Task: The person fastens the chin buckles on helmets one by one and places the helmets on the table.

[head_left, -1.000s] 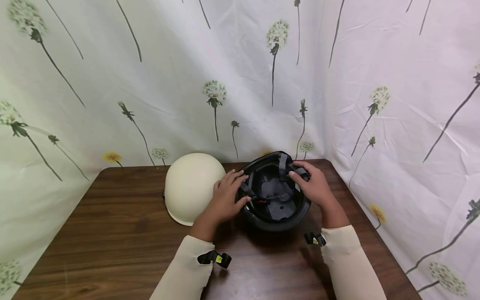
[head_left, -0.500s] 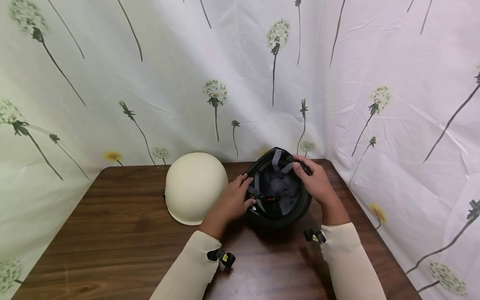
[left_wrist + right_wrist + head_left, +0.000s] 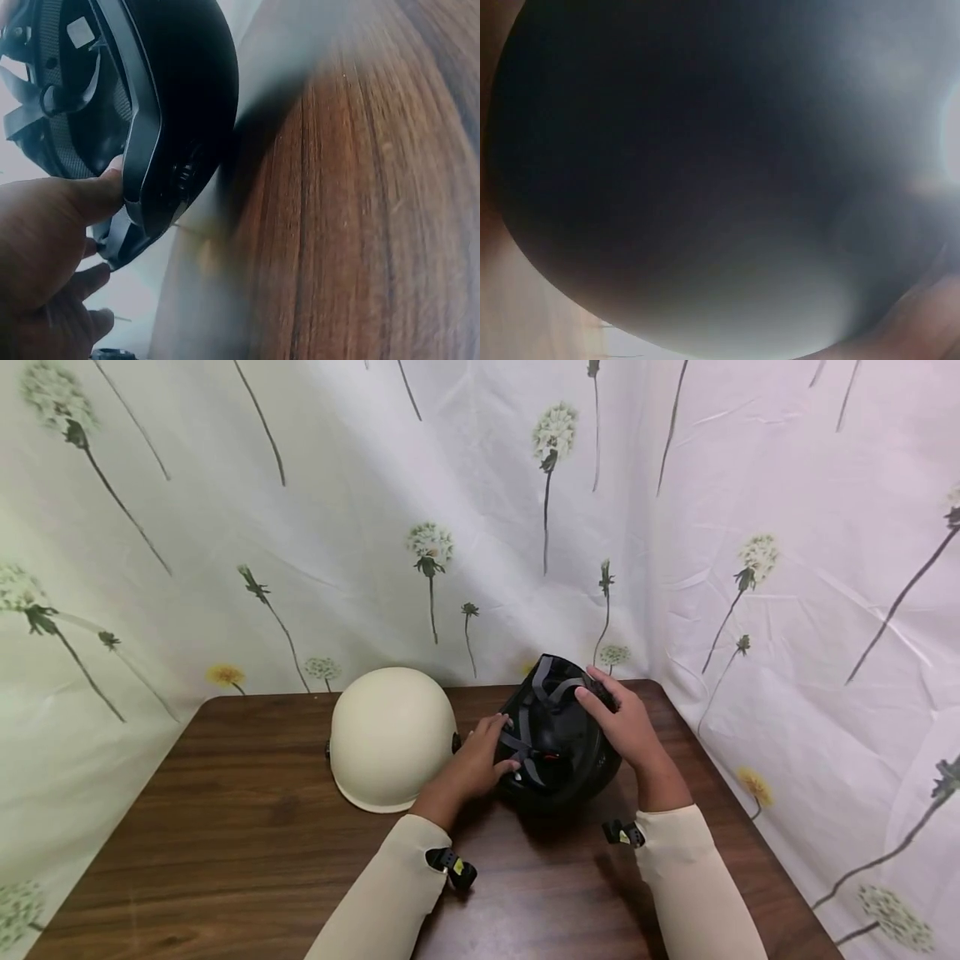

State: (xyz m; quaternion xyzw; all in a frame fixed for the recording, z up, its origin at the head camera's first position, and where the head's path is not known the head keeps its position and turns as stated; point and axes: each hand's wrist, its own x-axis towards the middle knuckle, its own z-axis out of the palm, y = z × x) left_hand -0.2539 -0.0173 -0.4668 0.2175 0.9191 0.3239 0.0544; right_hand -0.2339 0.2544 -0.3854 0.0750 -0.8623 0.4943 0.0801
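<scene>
A black helmet (image 3: 595,768), tilted with its hollow side facing up and left, is between my two hands in the head view. Grey straps and a small red piece show inside it. My left hand (image 3: 478,760) grips its left rim; in the left wrist view the thumb (image 3: 105,191) lies on the inner side of the rim, near a ridged dial (image 3: 182,178). On the right rim, my right hand (image 3: 628,718) holds on with thumb and fingers. The helmet's dark shell (image 3: 667,150) fills the right wrist view, blurred, hiding most of that hand.
A cream helmet (image 3: 390,735) sits dome up, just left of my left forearm. Both stand on a brown wooden table (image 3: 225,827). Behind and to the right hangs a white flowered curtain (image 3: 495,485), close to the table's far edge.
The black helmet has turned in my hands, so its opening faces more to the left and more of its outer right side shows. My left hand has shifted slightly right with the rim.
</scene>
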